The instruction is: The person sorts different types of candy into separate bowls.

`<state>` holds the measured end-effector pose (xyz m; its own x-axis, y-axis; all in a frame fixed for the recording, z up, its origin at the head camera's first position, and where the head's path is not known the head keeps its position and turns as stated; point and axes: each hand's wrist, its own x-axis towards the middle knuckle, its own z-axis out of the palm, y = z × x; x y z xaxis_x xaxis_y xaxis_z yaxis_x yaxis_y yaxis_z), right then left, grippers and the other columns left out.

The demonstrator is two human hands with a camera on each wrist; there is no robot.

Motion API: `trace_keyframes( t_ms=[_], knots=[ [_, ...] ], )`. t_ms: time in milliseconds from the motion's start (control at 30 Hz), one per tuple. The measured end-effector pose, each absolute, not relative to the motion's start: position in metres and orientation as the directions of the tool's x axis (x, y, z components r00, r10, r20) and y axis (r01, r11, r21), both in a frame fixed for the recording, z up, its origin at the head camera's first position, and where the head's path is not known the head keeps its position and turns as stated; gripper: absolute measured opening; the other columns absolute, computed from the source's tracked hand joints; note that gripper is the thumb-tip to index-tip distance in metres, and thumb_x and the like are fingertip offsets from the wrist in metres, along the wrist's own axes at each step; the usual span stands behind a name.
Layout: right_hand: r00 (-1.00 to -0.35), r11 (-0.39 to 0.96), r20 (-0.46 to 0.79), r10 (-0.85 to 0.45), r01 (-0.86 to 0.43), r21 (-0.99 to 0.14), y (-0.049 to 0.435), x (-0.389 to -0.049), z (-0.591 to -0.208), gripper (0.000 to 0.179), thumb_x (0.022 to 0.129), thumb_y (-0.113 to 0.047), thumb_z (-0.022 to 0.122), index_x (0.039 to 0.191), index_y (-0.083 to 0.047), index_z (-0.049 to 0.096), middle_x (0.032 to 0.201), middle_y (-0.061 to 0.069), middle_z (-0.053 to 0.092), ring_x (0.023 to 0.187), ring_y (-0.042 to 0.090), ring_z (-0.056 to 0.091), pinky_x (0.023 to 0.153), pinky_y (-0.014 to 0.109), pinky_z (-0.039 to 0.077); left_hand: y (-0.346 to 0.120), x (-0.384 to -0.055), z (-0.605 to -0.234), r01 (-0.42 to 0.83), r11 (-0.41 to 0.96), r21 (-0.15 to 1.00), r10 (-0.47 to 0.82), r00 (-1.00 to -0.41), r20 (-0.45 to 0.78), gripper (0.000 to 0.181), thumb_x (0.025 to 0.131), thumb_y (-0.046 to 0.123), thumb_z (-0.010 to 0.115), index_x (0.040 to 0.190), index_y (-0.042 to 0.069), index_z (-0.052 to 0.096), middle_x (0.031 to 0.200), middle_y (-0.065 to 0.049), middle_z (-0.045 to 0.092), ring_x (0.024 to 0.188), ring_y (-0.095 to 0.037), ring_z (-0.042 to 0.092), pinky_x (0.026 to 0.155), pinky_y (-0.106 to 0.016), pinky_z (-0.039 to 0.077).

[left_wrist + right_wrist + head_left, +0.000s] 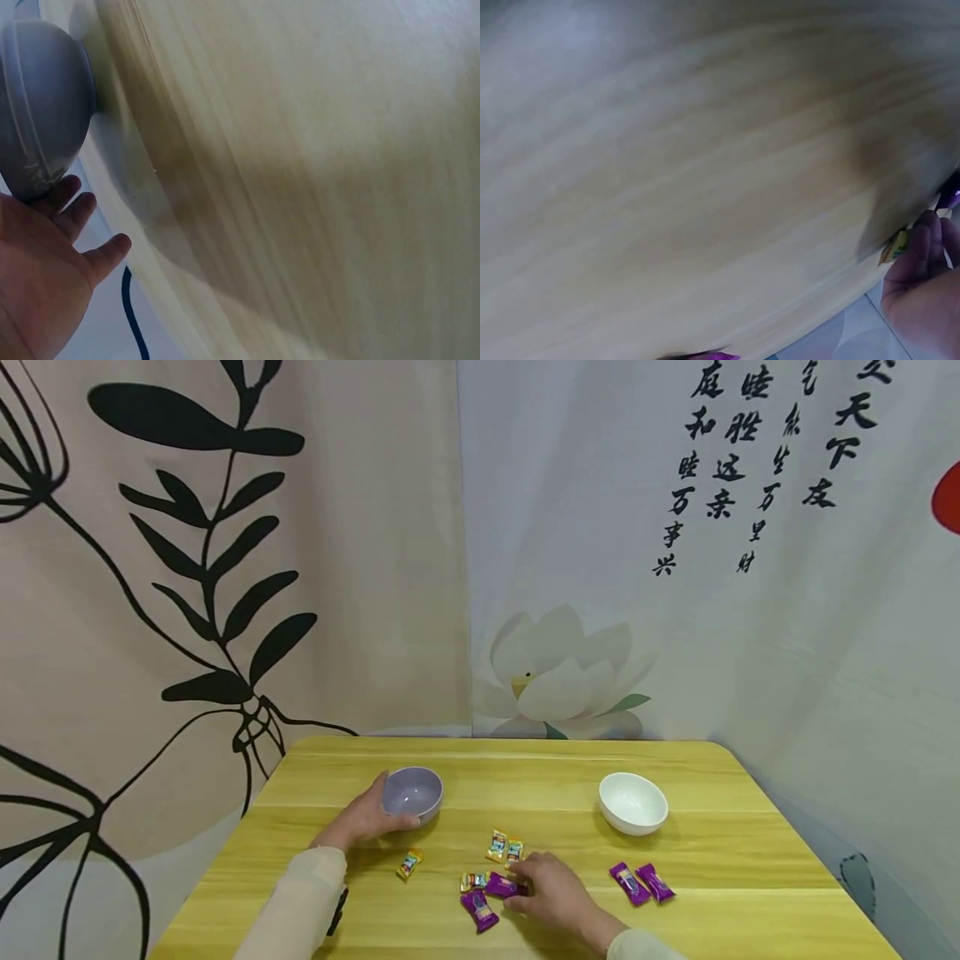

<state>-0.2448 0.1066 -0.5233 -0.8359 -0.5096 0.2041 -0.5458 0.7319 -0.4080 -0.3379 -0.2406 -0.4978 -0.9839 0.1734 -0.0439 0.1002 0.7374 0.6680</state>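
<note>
Two bare hands are busy over the wooden surface [540, 768]. From where I stand, the left hand [367, 817] holds the lavender bowl [414, 793] by its near-left side, its grip spread around the wall. The right hand [558, 893] has a narrow grip, fingers and thumb at the right end of a purple packet [501, 885]. That packet lies mid-surface, just beside a yellow packet [474, 882] and a second purple one [480, 912]. Two more yellow packets [497, 846] sit just beyond the right hand; another yellow one [408, 864] lies nearer the lavender bowl. Off to the right, two purple packets [628, 883] lie below the white bowl [633, 806].
</note>
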Motion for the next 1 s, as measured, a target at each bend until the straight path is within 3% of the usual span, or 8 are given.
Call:
trace_keyframes(
  t_ms=[333,567,800,1000],
  knots=[
    [-0.807,0.718,0.279,-0.52,-0.59,-0.369,0.103,-0.246,-0.529,0.022,0.079,-0.025,0.081,0.095,-0.012,0.076,0.088,-0.008,0.061,0.082,0.01,0.054,0.074,0.031,0.049,-0.243,-0.339,-0.504,0.085,0.71,0.699,0.137,-0.99,-0.019,0.121,0.07,0.055,0.086,0.155,0.0,0.019,0.142,-0.028,0.046,0.124,-0.043,0.05,0.1,-0.059,0.041],
    [-0.856,0.714,0.26,-0.447,-0.516,-0.474,0.101,-0.247,-0.525,0.019,0.081,-0.025,0.08,0.096,-0.014,0.075,0.086,-0.01,0.061,0.079,0.007,0.053,0.069,0.03,0.048,-0.241,-0.337,-0.503,0.067,0.691,0.72,0.125,-0.992,-0.027,0.119,0.07,0.052,0.087,0.155,0.003,0.021,0.14,-0.027,0.049,0.123,-0.043,0.051,0.101,-0.058,0.041],
    [-0.86,0.703,0.309,-0.406,-0.51,-0.495,0.092,-0.258,-0.509,0.026,0.085,-0.028,0.078,0.103,-0.009,0.075,0.092,-0.003,0.069,0.083,0.015,0.062,0.073,0.034,0.052,-0.24,-0.337,-0.502,0.048,0.674,0.738,0.113,-0.993,-0.038,0.118,0.069,0.051,0.088,0.155,0.004,0.023,0.141,-0.026,0.049,0.123,-0.043,0.051,0.1,-0.059,0.041],
    [-0.88,0.643,0.318,-0.352,-0.474,-0.601,0.079,-0.273,-0.497,0.021,0.087,-0.027,0.076,0.099,-0.01,0.076,0.085,-0.007,0.065,0.079,0.018,0.059,0.067,0.028,0.047,-0.24,-0.337,-0.504,0.038,0.67,0.741,0.107,-0.993,-0.045,0.117,0.069,0.051,0.088,0.155,0.006,0.023,0.142,-0.024,0.048,0.124,-0.042,0.051,0.101,-0.059,0.041]
  ],
)
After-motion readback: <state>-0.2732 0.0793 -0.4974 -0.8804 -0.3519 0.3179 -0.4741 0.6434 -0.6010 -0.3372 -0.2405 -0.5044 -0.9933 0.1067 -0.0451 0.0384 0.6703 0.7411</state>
